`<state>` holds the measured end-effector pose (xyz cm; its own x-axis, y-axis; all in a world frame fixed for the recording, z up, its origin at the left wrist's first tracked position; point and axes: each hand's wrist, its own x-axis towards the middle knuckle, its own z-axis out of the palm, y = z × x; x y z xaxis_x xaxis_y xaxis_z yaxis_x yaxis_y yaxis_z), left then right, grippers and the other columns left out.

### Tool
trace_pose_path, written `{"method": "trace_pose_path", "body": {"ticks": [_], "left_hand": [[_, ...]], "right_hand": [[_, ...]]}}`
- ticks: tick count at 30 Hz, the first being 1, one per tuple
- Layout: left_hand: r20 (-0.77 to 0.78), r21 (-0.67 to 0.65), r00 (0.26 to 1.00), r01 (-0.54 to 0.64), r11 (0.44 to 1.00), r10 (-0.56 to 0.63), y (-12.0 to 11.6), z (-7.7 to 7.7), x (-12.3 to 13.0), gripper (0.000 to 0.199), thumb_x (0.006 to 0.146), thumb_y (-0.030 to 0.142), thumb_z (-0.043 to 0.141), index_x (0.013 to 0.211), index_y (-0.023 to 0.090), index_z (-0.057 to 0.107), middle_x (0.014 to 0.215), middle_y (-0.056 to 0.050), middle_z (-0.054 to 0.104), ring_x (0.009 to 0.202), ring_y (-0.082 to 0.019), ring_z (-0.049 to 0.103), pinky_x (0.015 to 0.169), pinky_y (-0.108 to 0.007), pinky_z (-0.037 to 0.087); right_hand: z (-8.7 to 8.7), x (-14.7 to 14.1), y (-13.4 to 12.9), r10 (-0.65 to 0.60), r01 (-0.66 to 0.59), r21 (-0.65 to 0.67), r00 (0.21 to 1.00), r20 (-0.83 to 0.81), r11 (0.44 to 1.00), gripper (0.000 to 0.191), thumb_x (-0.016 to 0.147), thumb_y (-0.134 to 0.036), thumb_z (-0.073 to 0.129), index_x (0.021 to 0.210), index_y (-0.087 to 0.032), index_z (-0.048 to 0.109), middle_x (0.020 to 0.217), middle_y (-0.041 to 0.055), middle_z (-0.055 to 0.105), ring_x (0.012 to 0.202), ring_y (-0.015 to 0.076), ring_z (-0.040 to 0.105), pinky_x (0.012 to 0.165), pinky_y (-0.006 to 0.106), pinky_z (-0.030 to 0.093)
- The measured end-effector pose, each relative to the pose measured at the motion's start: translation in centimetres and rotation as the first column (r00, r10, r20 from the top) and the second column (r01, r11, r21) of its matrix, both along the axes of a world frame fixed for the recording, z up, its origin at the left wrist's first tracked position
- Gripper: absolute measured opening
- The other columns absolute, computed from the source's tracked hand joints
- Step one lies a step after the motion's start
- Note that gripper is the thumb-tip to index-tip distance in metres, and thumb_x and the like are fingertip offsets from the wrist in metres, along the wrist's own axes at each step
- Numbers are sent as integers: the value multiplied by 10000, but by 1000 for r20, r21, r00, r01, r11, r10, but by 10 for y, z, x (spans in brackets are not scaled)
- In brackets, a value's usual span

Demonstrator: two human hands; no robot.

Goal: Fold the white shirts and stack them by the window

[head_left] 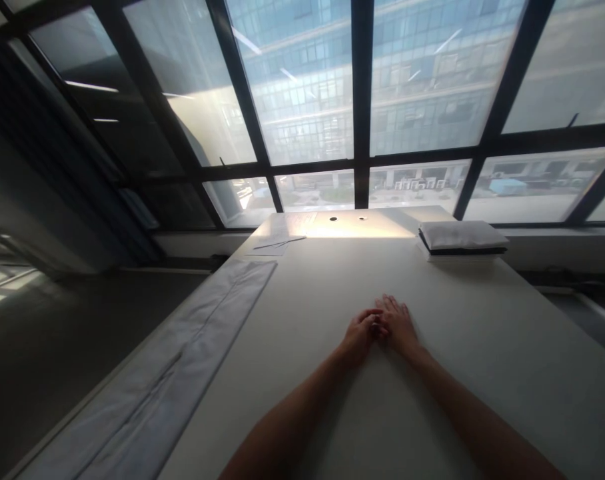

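On the white table (302, 307), my two hands rest close together and touch. My right hand (398, 325) lies flat, palm down, with its fingers stretched forward; nothing is in it. Bent inward beside it, my left hand (358, 337) has curled fingers that meet the thumb side of the right hand. Whether anything small sits between those curled fingers is hidden. To the left of my arms, a long folded pale grey cloth (202, 347) with a seam or crease down its length runs along the table's left edge.
A folded light cloth stack with a dark layer (462, 237) lies at the far right corner. A sheet of paper (267, 248) with a thin dark tool (281, 243) is at the far left. Round holes (333, 219) pierce the table's far end, near large windows (302, 87).
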<state>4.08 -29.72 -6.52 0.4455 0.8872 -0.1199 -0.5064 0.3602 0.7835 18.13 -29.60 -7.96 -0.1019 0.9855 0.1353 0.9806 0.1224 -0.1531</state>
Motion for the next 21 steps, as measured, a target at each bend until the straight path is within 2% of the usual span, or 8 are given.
{"method": "trace_pose_path", "body": {"ticks": [4, 7, 10, 12, 14, 16, 19, 21], "left_hand": [[-20, 24, 1000, 1, 1000, 0, -1, -4, 0, 464, 662, 396, 835, 1008, 125, 687, 834, -63, 709, 655, -146, 656, 639, -262, 453], [-92, 68, 996, 11, 998, -5, -6, -1, -3, 465, 661, 418, 833, 999, 135, 687, 835, -57, 701, 680, -148, 657, 677, -278, 470], [-246, 153, 969, 68, 986, -28, -9, 9, -17, 455, 718, 443, 799, 1042, 142, 690, 923, -84, 712, 750, -165, 673, 725, -304, 489], [-358, 241, 934, 98, 965, -5, -8, 20, -39, 444, 788, 467, 745, 1087, 144, 692, 995, -113, 719, 805, -181, 684, 743, -316, 493], [-467, 373, 880, 108, 922, 85, -4, 34, -73, 437, 845, 481, 694, 1115, 138, 697, 1032, -135, 725, 861, -198, 688, 774, -327, 495], [-581, 508, 781, 127, 852, 229, 1, 49, -121, 417, 880, 475, 663, 1117, 135, 708, 1055, -148, 732, 927, -216, 683, 835, -346, 496], [-752, 579, 505, 199, 790, 424, 2, 67, -206, 338, 940, 422, 582, 1119, 174, 728, 1123, -134, 739, 1039, -235, 670, 961, -384, 482], [-790, 605, 321, 278, 746, 522, -2, 73, -266, 343, 948, 364, 554, 1202, 196, 713, 1263, -121, 701, 1190, -243, 623, 1087, -396, 418]], "right_hand": [[-4, 6, 2, 44, -44, 45, 999, -8, 998, 654, 862, -131, 561, 1507, -122, 455, 1607, 215, 363, 1495, 337, 304, 1182, 530, 250], [-6, 9, 4, 58, -58, 71, 998, 7, 996, 573, 916, -167, 507, 1487, -128, 480, 1595, 209, 387, 1481, 338, 332, 1166, 533, 275], [-12, 10, 7, 39, -40, 89, 999, 19, 995, 495, 987, -261, 423, 1457, -137, 518, 1574, 195, 429, 1465, 333, 360, 1153, 536, 290], [-17, 11, 9, 23, -25, 96, 1000, 20, 995, 501, 1005, -320, 381, 1447, -137, 532, 1559, 189, 453, 1461, 330, 367, 1150, 543, 292], [-23, 13, 12, 23, -25, 105, 999, 24, 994, 519, 1007, -345, 351, 1440, -134, 544, 1545, 187, 472, 1457, 328, 374, 1147, 546, 296], [-28, 14, 14, 31, -35, 114, 999, 31, 993, 534, 1005, -348, 328, 1435, -125, 552, 1539, 191, 479, 1452, 330, 384, 1142, 546, 303], [-32, 16, 15, 40, -45, 131, 998, 37, 990, 553, 1006, -346, 300, 1436, -106, 553, 1538, 194, 480, 1446, 333, 395, 1141, 549, 307], [-33, 16, 14, 44, -50, 144, 998, 40, 988, 555, 1005, -341, 293, 1429, -101, 559, 1532, 195, 488, 1441, 328, 403, 1143, 551, 306]]}}
